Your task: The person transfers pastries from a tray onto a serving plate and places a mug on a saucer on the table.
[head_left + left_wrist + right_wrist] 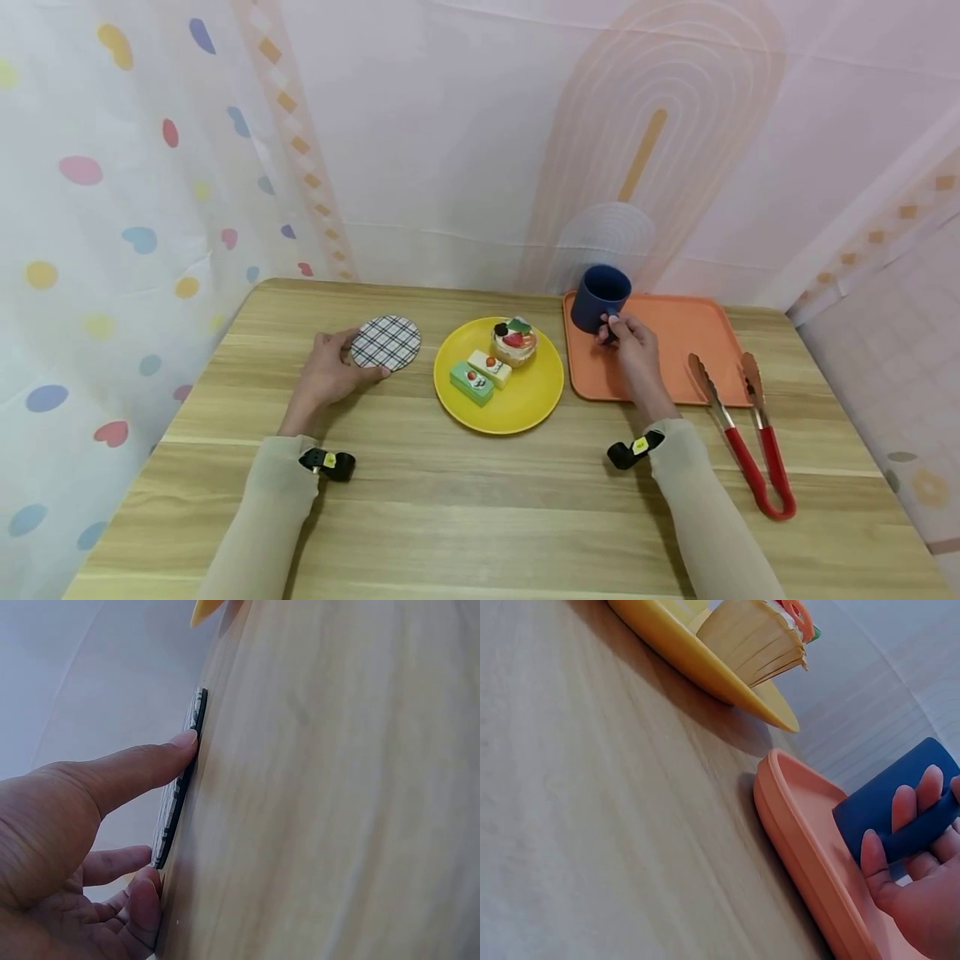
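Note:
My left hand point(330, 371) is at the left side of a round plaid coaster point(386, 343), thumb on its near edge and fingers at its far left edge. In the left wrist view the coaster point(180, 780) appears thin and dark-edged, lying flat on the wood between thumb and fingers. My right hand point(637, 354) grips the handle of a dark blue mug point(596, 302), its fingers through the loop. The mug stands upright over the back left corner of an orange tray point(682, 333); the right wrist view shows its base point(847, 825) close over the tray floor.
Between the hands is a yellow plate point(525, 408) with a fruit-topped cupcake point(514, 343), a green cake piece point(472, 383) and a cream one point(491, 367). Red-handled tongs point(750, 450) lie at the right, tips over the tray's front edge. A patterned cloth point(450, 150) hangs behind the table.

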### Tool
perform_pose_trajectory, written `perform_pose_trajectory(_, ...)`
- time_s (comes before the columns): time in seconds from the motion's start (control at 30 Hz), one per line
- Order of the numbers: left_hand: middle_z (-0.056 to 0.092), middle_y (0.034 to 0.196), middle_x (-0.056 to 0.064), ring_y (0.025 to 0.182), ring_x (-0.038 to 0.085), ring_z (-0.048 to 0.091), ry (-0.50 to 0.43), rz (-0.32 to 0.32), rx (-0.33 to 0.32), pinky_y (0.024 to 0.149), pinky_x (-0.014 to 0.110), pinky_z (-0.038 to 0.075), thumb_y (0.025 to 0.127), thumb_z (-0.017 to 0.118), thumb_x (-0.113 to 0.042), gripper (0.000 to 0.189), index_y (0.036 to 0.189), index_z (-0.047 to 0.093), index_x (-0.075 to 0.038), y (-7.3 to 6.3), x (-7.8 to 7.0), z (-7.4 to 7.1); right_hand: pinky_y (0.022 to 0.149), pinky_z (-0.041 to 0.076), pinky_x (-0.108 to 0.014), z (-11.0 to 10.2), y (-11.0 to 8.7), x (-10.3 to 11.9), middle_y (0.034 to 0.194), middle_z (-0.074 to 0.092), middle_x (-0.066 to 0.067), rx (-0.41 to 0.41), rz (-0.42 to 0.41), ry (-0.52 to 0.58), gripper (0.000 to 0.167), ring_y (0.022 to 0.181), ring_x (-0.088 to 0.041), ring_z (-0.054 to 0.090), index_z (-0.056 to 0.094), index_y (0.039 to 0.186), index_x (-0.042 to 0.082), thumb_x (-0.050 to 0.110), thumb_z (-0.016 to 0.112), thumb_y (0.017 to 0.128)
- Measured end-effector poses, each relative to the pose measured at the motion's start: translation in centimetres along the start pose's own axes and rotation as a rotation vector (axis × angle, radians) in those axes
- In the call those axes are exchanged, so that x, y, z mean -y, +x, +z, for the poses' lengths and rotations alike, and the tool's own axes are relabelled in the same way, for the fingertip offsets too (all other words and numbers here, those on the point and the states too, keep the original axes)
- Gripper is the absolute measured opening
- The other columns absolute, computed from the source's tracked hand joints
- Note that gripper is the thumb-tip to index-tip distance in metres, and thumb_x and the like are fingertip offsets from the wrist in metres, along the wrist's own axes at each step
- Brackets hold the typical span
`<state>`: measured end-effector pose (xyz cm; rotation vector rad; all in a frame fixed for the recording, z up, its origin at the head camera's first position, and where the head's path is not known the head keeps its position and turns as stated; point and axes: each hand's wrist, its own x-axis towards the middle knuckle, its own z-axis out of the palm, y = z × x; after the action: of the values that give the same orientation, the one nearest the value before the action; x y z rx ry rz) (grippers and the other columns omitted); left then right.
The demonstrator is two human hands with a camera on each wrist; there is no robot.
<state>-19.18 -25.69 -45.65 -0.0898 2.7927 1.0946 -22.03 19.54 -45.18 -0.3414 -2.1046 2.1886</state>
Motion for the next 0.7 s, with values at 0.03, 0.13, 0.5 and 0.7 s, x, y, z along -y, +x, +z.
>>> perform_pose_trajectory(0.03, 0.035, 0.141, 0.032, 0.124, 0.045, 0.045, -0.001, -0.003, -0.001, 0.114, 0.065, 0.043, 0.084, 0.084, -0.041, 0.102, 0.159, 0.030, 0.002, 0.0, 0.0, 0.1, 0.083, 0.061, -0.023, -0.1, 0.0, 0.0, 0.083, 0.059, 0.002, 0.005, -0.001, -0.003, 0.023, 0.082, -0.013, 0.059, 0.061, 0.112, 0.001, 0.019, 0.047, 0.110)
perform_pose_trajectory(0.13, 0.036, 0.140, 0.031, 0.122, 0.043, 0.046, -0.007, -0.007, -0.005, 0.113, 0.065, 0.044, 0.084, 0.085, -0.042, 0.102, 0.159, 0.031, 0.002, 0.0, 0.0, 0.1, 0.083, 0.061, -0.023, -0.2, -0.2, -0.1, 0.082, 0.059, 0.002, 0.013, -0.012, -0.007, 0.025, 0.081, -0.013, 0.059, 0.060, 0.114, -0.003, 0.019, 0.048, 0.110)
perform_pose_trajectory(0.5, 0.037, 0.138, 0.029, 0.120, 0.041, 0.045, -0.022, -0.008, -0.014, 0.112, 0.064, 0.044, 0.084, 0.085, -0.041, 0.100, 0.158, 0.032, 0.002, -0.1, 0.1, 0.2, 0.082, 0.061, -0.025, -0.5, -0.8, 0.7, 0.079, 0.060, 0.004, 0.035, -0.016, -0.006, 0.025, 0.080, -0.012, 0.061, 0.060, 0.113, -0.003, 0.019, 0.048, 0.110)
perform_pose_trajectory(0.7, 0.035, 0.140, 0.029, 0.122, 0.042, 0.044, -0.051, -0.018, -0.012, 0.113, 0.062, 0.043, 0.084, 0.085, -0.037, 0.100, 0.159, 0.031, 0.002, -0.1, 0.0, 0.3, 0.084, 0.061, -0.029, -0.7, -1.3, 1.4, 0.079, 0.061, 0.005, 0.063, -0.038, -0.003, 0.028, 0.081, -0.012, 0.062, 0.059, 0.115, -0.003, 0.023, 0.049, 0.110)
